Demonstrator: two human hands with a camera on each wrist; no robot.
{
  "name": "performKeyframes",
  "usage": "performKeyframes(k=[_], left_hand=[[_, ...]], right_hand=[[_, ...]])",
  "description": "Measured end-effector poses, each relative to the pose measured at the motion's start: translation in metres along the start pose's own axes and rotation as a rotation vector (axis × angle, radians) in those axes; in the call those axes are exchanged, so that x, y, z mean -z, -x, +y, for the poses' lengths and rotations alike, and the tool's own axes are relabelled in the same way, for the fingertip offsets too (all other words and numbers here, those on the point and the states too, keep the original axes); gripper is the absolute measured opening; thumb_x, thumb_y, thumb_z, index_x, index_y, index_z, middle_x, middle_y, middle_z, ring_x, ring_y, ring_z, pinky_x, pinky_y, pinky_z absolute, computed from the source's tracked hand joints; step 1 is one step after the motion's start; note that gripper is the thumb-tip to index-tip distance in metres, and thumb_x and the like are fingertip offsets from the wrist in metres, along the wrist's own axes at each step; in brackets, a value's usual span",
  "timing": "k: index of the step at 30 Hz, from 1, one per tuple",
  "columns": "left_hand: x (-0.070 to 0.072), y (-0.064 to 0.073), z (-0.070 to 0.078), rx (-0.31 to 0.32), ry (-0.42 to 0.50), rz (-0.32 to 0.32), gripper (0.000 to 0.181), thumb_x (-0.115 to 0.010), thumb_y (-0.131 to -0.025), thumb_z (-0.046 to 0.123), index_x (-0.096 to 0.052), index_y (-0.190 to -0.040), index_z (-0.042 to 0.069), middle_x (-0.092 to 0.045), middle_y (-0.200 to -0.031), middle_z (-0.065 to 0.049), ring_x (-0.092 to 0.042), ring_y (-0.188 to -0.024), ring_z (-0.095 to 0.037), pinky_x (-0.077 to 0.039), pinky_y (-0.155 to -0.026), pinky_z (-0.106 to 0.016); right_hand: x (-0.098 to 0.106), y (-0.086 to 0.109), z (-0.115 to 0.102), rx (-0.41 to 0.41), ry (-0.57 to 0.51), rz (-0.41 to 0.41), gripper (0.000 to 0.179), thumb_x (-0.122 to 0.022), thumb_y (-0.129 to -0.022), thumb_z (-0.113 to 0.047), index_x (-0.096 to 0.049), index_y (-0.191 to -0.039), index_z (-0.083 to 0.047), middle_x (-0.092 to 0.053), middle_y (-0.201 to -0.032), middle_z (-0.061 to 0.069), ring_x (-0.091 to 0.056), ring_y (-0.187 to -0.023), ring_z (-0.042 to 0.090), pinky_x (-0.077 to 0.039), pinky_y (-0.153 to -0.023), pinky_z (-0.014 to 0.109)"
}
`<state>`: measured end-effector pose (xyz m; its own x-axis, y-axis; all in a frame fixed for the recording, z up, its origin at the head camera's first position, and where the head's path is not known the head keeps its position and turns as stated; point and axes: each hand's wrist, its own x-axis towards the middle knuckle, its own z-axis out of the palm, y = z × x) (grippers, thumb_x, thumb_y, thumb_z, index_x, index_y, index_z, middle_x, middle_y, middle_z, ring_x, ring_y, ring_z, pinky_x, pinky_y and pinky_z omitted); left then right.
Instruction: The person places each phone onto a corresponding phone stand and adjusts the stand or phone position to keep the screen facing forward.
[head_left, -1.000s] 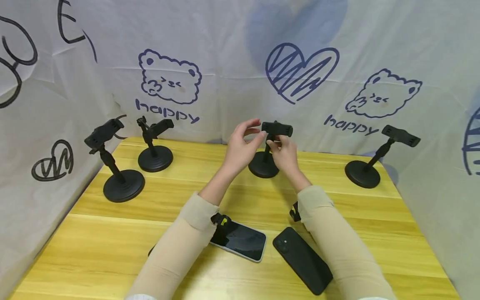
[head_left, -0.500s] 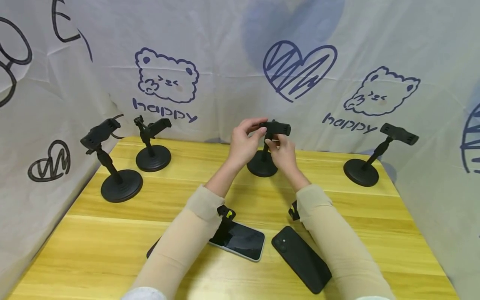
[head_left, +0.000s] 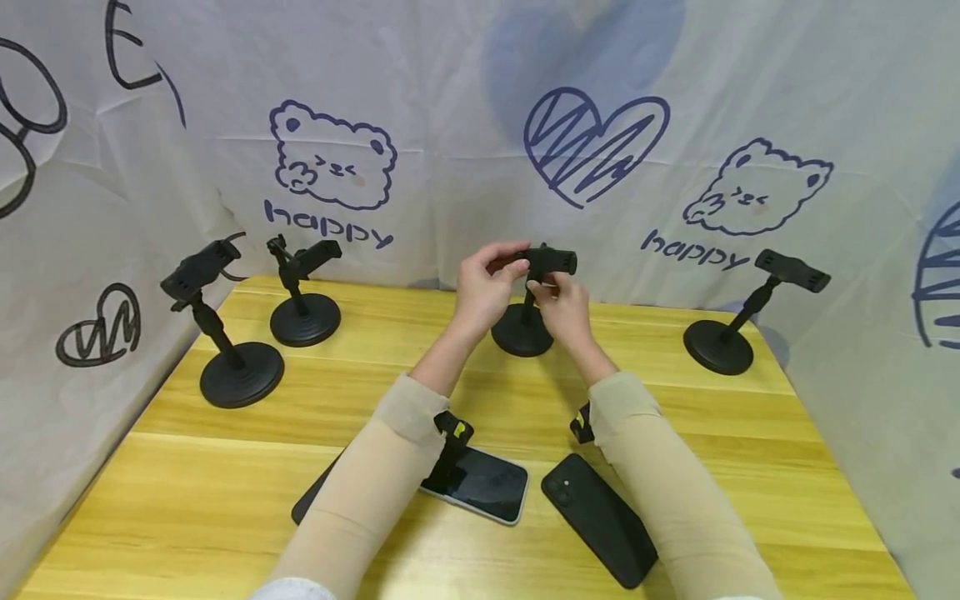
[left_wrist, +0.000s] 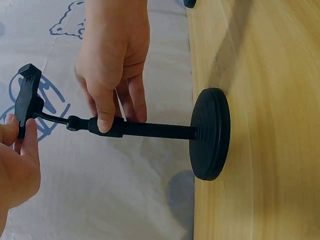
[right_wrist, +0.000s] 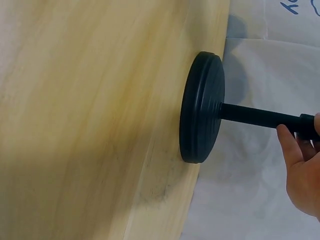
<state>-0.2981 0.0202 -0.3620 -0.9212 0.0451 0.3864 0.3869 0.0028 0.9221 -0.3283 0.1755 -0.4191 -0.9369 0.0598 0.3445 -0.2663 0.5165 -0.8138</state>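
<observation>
A black phone stand [head_left: 517, 335] with a round base is upright on the table near the back wall. At its top, the thumb and fingers of my left hand [head_left: 483, 287] pinch one end of the clamp [head_left: 555, 262]. Just below, my right hand [head_left: 566, 312] grips the stem. Seen sideways in the left wrist view, the clamp [left_wrist: 28, 97] sits on a thin bent neck above the collar that the right hand [left_wrist: 112, 65] holds. The right wrist view shows the round base [right_wrist: 202, 107] flat on the wood and the right hand [right_wrist: 302, 175] around the upper pole.
More black phone stands stand at the left [head_left: 242, 375], back left [head_left: 305, 319] and right [head_left: 718, 347]. A phone with a dark screen [head_left: 491, 485] and a black phone [head_left: 600, 521] lie in front. Another dark phone [head_left: 311, 497] is partly under the left sleeve. Drawn-on white cloth [head_left: 465, 100] hangs behind.
My left hand has moved slightly right and its fingers have come onto the clamp's left end. My right hand stays at the stem; the view has shifted a little.
</observation>
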Motion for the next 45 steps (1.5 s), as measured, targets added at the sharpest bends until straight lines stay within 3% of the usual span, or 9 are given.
performKeyframes(k=[6, 10, 15, 21, 28, 36, 45], left_hand=[[0.000, -0.001, -0.002, -0.022, 0.025, -0.007, 0.029, -0.069, -0.100, 0.008, -0.072, -0.128, 0.001, -0.067, -0.124, -0.012, -0.070, -0.107, -0.026, -0.058, -0.093, -0.029], [0.000, -0.001, -0.001, -0.018, 0.025, -0.014, 0.029, -0.068, -0.100, 0.008, -0.071, -0.128, 0.000, -0.068, -0.124, -0.012, -0.070, -0.107, -0.025, -0.058, -0.093, -0.028], [0.001, 0.000, -0.001, -0.005, 0.035, -0.025, 0.029, -0.067, -0.101, 0.008, -0.071, -0.128, 0.000, -0.068, -0.124, -0.012, -0.069, -0.108, -0.025, -0.058, -0.093, -0.028], [0.002, -0.001, -0.002, 0.007, 0.016, -0.020, 0.028, -0.069, -0.100, 0.010, -0.073, -0.127, 0.003, -0.069, -0.123, -0.010, -0.070, -0.105, -0.023, -0.058, -0.093, -0.031], [0.003, -0.001, -0.002, 0.014, -0.006, -0.026, 0.028, -0.071, -0.100, 0.011, -0.074, -0.126, 0.004, -0.070, -0.121, -0.008, -0.069, -0.108, -0.021, -0.057, -0.096, -0.033], [0.006, -0.002, -0.003, 0.005, -0.003, -0.027, 0.026, -0.070, -0.100, 0.011, -0.075, -0.125, 0.008, -0.070, -0.119, -0.008, -0.069, -0.105, -0.021, -0.058, -0.093, -0.032], [0.006, -0.003, -0.002, -0.009, -0.015, -0.041, 0.029, -0.072, -0.099, 0.011, -0.074, -0.127, 0.005, -0.070, -0.121, -0.008, -0.068, -0.109, -0.020, -0.057, -0.096, -0.032]], right_hand=[[0.000, 0.000, -0.001, 0.011, 0.000, 0.011, 0.033, -0.067, -0.104, -0.018, -0.067, -0.128, 0.003, -0.070, -0.125, 0.024, -0.073, -0.108, 0.036, -0.060, -0.092, 0.047], [0.002, 0.000, -0.001, -0.024, -0.015, -0.013, 0.034, -0.066, -0.105, -0.021, -0.067, -0.131, 0.000, -0.069, -0.127, 0.022, -0.072, -0.111, 0.034, -0.060, -0.093, 0.045], [0.010, 0.005, -0.001, -0.083, -0.027, -0.086, 0.041, -0.064, -0.106, -0.028, -0.064, -0.141, -0.007, -0.065, -0.138, 0.018, -0.066, -0.123, 0.033, -0.056, -0.100, 0.046], [0.018, 0.016, -0.001, -0.055, -0.053, -0.171, 0.054, -0.062, -0.107, -0.028, -0.047, -0.158, -0.019, -0.054, -0.153, 0.015, -0.062, -0.129, 0.036, -0.053, -0.105, 0.050], [0.037, 0.039, 0.003, -0.003, -0.010, -0.196, 0.062, -0.063, -0.106, -0.027, -0.039, -0.161, -0.011, -0.049, -0.157, 0.013, -0.058, -0.134, 0.037, -0.052, -0.106, 0.052], [0.061, 0.061, 0.000, 0.012, 0.027, -0.181, 0.064, -0.064, -0.106, -0.029, -0.038, -0.162, -0.010, -0.044, -0.161, 0.012, -0.054, -0.138, 0.038, -0.047, -0.111, 0.054], [0.091, 0.088, 0.003, 0.071, 0.138, -0.180, 0.065, -0.067, -0.104, -0.025, -0.040, -0.160, -0.007, -0.042, -0.161, 0.018, -0.053, -0.137, 0.042, -0.049, -0.106, 0.061]])
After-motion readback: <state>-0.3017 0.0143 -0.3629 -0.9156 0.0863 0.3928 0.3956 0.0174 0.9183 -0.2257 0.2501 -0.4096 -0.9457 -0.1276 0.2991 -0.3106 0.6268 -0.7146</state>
